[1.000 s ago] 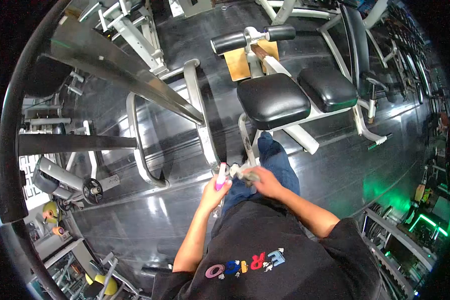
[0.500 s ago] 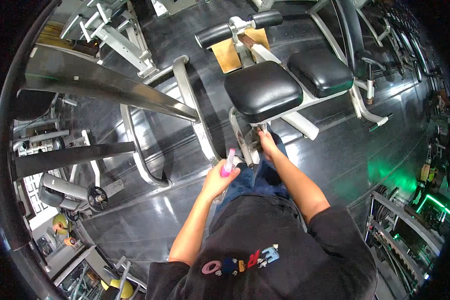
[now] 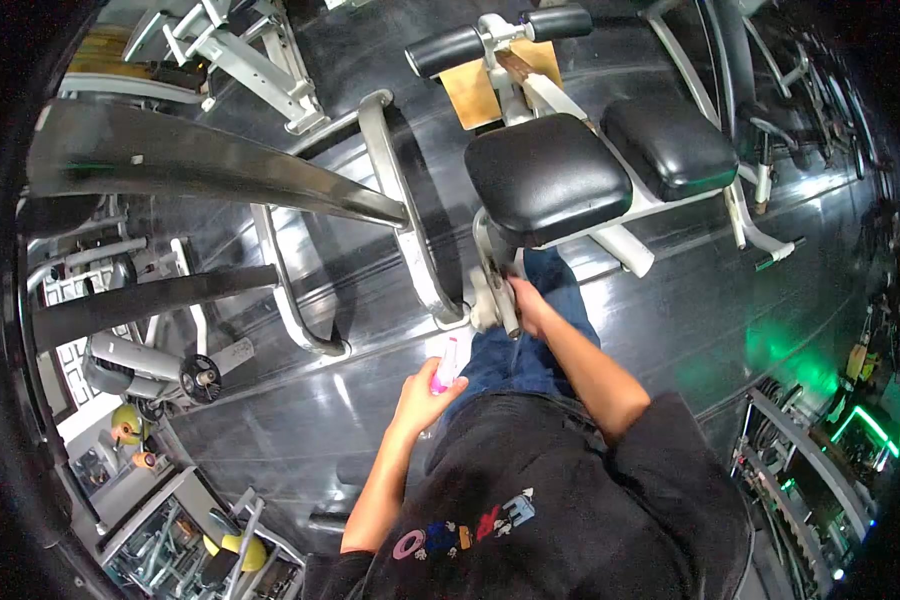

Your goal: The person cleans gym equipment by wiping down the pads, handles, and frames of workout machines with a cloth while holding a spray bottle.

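My left hand (image 3: 426,400) is closed around a small pink-and-clear bottle (image 3: 448,366), its narrow end pointing up and away from me. Below the near edge of the black padded seat (image 3: 548,178), my right hand (image 3: 530,308) is closed against the metal support (image 3: 500,290) of the exercise bench. Its fingertips are partly hidden and blurred, so I cannot make out what is in them. A blurred pale shape (image 3: 484,305) shows just left of that support. My jeans (image 3: 560,290) are behind the right hand.
A second black pad (image 3: 670,150) and foam rollers (image 3: 448,50) belong to the same bench. Thick grey machine beams (image 3: 220,165) and a curved floor frame (image 3: 410,220) stand to the left. A rack (image 3: 810,450) is at the lower right.
My right hand has moved down along the bench support. My left hand with the bottle has dropped slightly and shifted left. The bench appears a little further right in view.
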A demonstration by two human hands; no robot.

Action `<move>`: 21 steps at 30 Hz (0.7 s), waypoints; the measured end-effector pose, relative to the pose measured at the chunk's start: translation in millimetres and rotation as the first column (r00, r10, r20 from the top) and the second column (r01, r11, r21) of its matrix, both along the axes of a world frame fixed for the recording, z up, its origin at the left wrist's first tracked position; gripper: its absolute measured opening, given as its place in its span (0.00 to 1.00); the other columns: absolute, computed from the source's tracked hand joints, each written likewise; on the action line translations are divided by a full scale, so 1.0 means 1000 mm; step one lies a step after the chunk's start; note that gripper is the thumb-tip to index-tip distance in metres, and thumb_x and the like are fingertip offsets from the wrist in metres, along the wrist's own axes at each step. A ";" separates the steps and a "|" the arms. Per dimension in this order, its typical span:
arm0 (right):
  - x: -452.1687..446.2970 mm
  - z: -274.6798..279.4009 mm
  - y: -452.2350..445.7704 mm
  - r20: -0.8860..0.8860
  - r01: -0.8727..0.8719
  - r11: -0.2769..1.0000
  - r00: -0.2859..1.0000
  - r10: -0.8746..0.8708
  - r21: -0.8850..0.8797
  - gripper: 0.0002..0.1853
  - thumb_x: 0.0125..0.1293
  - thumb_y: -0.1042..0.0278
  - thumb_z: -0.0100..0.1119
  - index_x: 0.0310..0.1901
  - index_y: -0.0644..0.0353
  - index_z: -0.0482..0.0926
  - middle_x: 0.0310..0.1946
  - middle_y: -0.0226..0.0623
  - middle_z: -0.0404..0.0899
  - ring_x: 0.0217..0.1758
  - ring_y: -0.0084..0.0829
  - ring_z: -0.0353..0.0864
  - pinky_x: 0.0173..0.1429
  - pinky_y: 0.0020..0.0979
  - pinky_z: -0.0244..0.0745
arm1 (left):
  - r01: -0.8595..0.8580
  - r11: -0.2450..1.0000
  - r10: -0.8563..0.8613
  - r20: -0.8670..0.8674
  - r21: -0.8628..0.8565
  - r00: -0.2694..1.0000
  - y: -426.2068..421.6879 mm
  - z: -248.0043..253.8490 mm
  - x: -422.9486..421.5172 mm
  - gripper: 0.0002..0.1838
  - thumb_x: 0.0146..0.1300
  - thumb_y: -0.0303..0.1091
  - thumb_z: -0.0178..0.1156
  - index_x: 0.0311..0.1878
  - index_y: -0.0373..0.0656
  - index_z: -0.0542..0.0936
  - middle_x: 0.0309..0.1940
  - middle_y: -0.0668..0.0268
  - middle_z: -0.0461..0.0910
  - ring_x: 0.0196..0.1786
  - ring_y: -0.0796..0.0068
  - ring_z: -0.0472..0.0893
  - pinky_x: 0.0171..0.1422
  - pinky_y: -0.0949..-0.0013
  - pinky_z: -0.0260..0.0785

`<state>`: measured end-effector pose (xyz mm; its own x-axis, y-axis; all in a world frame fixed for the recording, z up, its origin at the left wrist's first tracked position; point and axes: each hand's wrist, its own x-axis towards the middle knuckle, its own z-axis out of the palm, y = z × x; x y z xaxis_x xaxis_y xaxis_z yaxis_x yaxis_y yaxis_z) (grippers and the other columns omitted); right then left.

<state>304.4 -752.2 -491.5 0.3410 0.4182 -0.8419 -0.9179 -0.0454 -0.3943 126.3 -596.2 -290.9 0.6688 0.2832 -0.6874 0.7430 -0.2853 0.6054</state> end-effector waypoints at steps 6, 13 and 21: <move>-0.008 0.125 -0.033 0.707 -0.233 0.875 0.519 0.481 -0.424 0.18 0.69 0.62 0.53 0.56 0.59 0.77 0.50 0.50 0.80 0.55 0.44 0.80 0.57 0.36 0.72 | 0.046 0.999 -0.046 0.006 0.009 0.999 0.006 0.002 0.020 0.33 0.55 0.57 0.67 0.54 0.42 0.76 0.35 0.50 0.84 0.42 0.49 0.84 0.47 0.56 0.74; 0.053 0.124 0.063 0.790 -0.328 0.720 -0.282 0.544 -0.612 0.30 0.53 0.71 0.65 0.61 0.48 0.73 0.61 0.41 0.71 0.68 0.45 0.67 0.64 0.40 0.70 | 0.068 0.997 -0.070 0.069 0.044 0.995 0.003 0.010 0.031 0.32 0.55 0.57 0.68 0.55 0.43 0.76 0.36 0.50 0.84 0.42 0.48 0.84 0.48 0.57 0.73; 0.022 0.090 0.022 0.580 -0.398 0.428 -0.459 0.673 -0.811 0.18 0.61 0.63 0.60 0.54 0.51 0.77 0.67 0.35 0.68 0.79 0.37 0.51 0.76 0.52 0.54 | -0.028 0.999 0.027 0.044 0.019 0.999 0.001 0.009 -0.009 0.32 0.55 0.56 0.68 0.54 0.40 0.76 0.33 0.49 0.83 0.40 0.49 0.84 0.45 0.56 0.73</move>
<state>326.5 -730.7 -401.8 0.3460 0.9163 -0.2018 0.7523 -0.3995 -0.5239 117.4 -595.7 -282.4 0.6896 0.3151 -0.6520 0.7239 -0.2777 0.6315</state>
